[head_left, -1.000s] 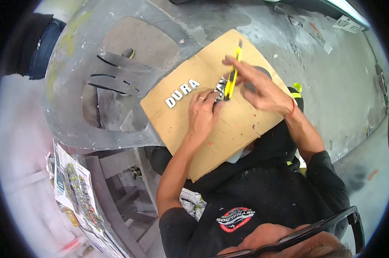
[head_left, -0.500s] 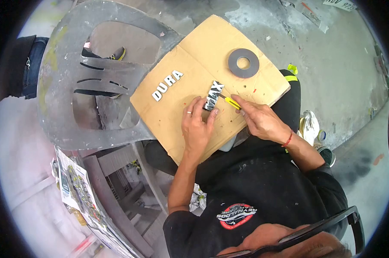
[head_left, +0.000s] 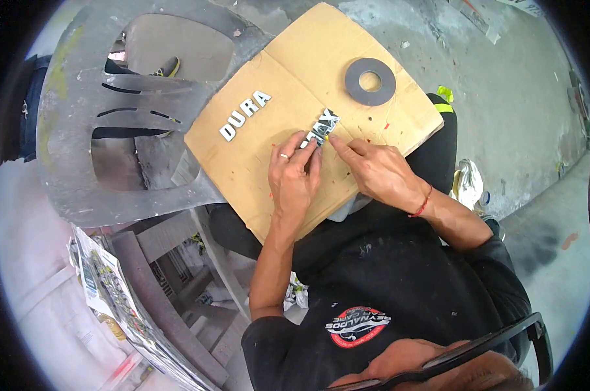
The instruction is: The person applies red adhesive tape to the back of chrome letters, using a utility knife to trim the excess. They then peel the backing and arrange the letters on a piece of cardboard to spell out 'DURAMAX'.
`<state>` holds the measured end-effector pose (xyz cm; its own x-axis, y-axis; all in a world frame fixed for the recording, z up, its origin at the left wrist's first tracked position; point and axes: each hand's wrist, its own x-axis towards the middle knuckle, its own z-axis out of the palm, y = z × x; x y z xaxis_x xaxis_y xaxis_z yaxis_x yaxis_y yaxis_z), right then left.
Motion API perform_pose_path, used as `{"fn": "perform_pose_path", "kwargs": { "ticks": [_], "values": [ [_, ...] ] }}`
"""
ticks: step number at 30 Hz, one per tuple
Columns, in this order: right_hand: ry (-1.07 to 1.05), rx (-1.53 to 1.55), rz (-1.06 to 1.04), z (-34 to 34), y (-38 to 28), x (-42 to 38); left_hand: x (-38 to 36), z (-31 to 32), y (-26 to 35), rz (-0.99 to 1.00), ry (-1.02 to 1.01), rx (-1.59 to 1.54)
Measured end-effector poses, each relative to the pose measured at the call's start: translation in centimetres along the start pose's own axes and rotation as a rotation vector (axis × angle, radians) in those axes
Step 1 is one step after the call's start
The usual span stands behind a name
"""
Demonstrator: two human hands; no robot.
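On the cardboard sheet (head_left: 295,58), the DURA letters (head_left: 245,115) are already freed; the MAX piece (head_left: 324,126) is pinched by both hands, left (head_left: 294,179) and right (head_left: 373,171), its letters not yet separated.

A rough workshop, by the look of it: a stained, paint-spattered concrete floor (head_left: 523,98), a grey plastic chair (head_left: 80,130) smeared with old paint, a sheet of cardboard (head_left: 321,58) used as a worktop, newspaper (head_left: 106,287) lying about.
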<state>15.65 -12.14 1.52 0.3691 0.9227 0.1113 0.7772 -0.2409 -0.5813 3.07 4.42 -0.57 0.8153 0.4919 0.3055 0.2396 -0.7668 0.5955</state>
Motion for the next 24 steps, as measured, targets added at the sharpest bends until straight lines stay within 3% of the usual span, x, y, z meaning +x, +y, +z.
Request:
{"fn": "perform_pose_path", "kwargs": {
  "ticks": [12,24],
  "values": [
    [-0.066,-0.043,-0.042,-0.7,-0.6,1.0,0.0,0.1,-0.2,-0.029,-0.006,-0.031],
    [-0.039,-0.016,0.098,0.3,-1.0,0.8,-0.2,0.4,-0.7,-0.024,-0.011,-0.064]
  ]
}}
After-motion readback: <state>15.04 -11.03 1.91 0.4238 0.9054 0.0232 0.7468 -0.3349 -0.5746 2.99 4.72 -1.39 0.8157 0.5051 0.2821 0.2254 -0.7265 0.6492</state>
